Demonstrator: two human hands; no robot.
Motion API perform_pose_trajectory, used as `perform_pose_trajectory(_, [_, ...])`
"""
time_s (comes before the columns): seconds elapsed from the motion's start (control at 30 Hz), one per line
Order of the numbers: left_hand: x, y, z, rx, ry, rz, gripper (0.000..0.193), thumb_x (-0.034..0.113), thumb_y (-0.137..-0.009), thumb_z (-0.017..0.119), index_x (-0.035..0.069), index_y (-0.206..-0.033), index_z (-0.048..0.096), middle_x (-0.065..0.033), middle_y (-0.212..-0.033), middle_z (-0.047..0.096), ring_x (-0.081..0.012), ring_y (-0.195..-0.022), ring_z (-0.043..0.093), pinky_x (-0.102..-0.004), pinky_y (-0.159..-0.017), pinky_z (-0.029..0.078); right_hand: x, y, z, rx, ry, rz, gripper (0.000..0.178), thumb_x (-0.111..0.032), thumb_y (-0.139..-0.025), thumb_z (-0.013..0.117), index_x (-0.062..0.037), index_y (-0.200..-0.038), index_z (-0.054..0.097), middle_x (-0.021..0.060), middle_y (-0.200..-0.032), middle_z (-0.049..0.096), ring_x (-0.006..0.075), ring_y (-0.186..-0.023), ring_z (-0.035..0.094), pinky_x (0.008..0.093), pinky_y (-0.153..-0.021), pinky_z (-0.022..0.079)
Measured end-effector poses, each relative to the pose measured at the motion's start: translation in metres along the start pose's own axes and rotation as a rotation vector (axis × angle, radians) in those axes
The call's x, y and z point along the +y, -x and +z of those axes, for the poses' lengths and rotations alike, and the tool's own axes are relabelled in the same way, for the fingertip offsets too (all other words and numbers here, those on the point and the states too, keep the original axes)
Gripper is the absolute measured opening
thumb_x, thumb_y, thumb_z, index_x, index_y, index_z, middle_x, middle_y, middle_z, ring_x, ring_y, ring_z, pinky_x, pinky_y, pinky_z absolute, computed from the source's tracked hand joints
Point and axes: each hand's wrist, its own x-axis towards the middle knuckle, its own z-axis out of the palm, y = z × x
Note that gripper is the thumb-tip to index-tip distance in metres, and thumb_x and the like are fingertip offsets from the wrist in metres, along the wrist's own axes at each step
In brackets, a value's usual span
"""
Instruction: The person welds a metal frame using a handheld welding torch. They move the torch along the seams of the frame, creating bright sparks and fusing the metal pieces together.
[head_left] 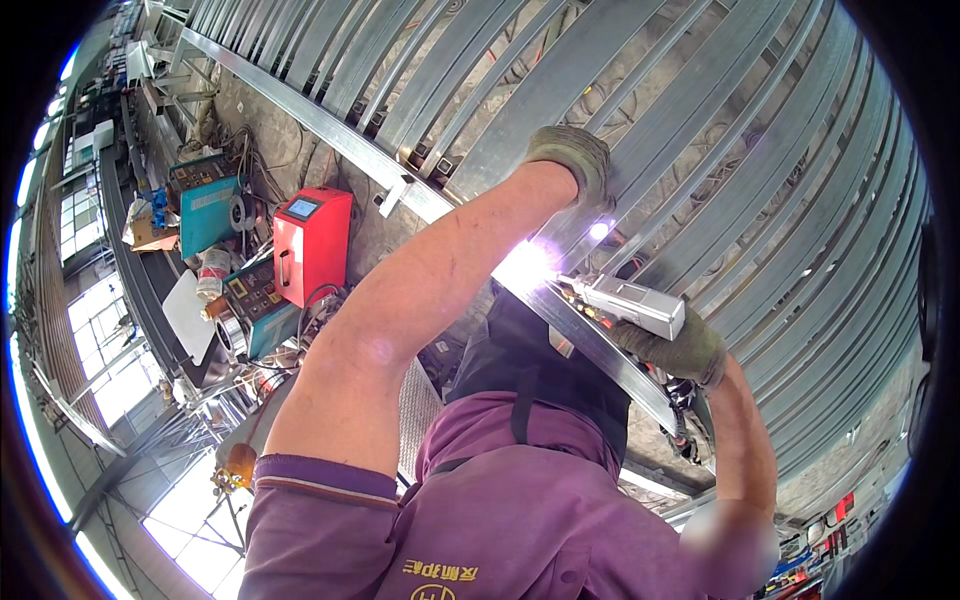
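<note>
My left hand (575, 163), in a grey-green work glove, is curled over a flat metal slat (672, 125). Its fingertips are partly hidden. In my right hand (676, 346), gloved too, is a silver handheld welding gun (636, 303). The gun's tip points left at a glaring white-violet weld spot on a long metal rail (590, 345), where the slat's near end meets it. Glare hides the joint itself. Many grey metal slats and narrow bars lie side by side, running from the rail toward the upper right.
To the left stands a red machine (312, 247) with a small screen. Teal machines (208, 208) with control panels and wire spools are beside it. Cables lie on the floor under the slats. A gas bottle's valve (237, 467) shows at lower left, and assorted tools at lower right.
</note>
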Motion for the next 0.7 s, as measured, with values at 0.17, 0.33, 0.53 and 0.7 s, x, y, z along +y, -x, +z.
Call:
perform_pose_trajectory(0.17, [-0.002,-0.002,0.003,0.01,-0.005,0.003,0.068,0.067,-0.087,0.078,0.011,-0.126,0.082,-0.0142,-0.124,0.081,-0.0351,-0.115,0.077,-0.047,-0.1,0.06,0.012,-0.002,0.001,0.006,-0.066,-0.019,0.053,-0.026,-0.093,0.093,-0.0095,-0.14,0.073,0.0068,-0.126,0.081,0.0149,-0.115,0.075,0.0327,-0.099,0.061])
perform_pose_trajectory(0.33, [-0.002,-0.004,0.003,0.003,-0.012,0.008,0.07,0.068,-0.087,0.079,0.011,-0.127,0.082,-0.0142,-0.124,0.081,-0.0348,-0.117,0.077,-0.0476,-0.1,0.06,0.002,0.001,0.0,-0.009,-0.064,0.013,0.052,-0.025,-0.094,0.092,-0.0088,-0.139,0.073,0.0064,-0.126,0.081,0.0147,-0.115,0.075,0.0324,-0.098,0.061])
perform_pose_trajectory(0.53, [-0.002,-0.004,0.002,-0.006,0.0,-0.014,0.072,0.069,-0.085,0.08,0.011,-0.127,0.082,-0.0149,-0.124,0.081,-0.035,-0.117,0.077,-0.0479,-0.101,0.06,-0.003,0.003,-0.001,-0.013,-0.092,0.022,0.052,-0.025,-0.094,0.092,-0.0087,-0.14,0.073,0.0057,-0.125,0.082,0.0131,-0.112,0.074,0.0316,-0.097,0.061])
perform_pose_trajectory(0.7, [-0.002,-0.005,0.001,-0.012,-0.019,-0.017,0.068,0.066,-0.084,0.082,0.016,-0.13,0.082,-0.0107,-0.129,0.08,-0.0327,-0.12,0.076,-0.0476,-0.101,0.06,-0.004,0.006,-0.002,-0.006,-0.123,0.045,0.054,-0.026,-0.094,0.092,-0.0089,-0.141,0.073,0.0049,-0.123,0.082,0.0117,-0.111,0.073,0.0309,-0.095,0.06])
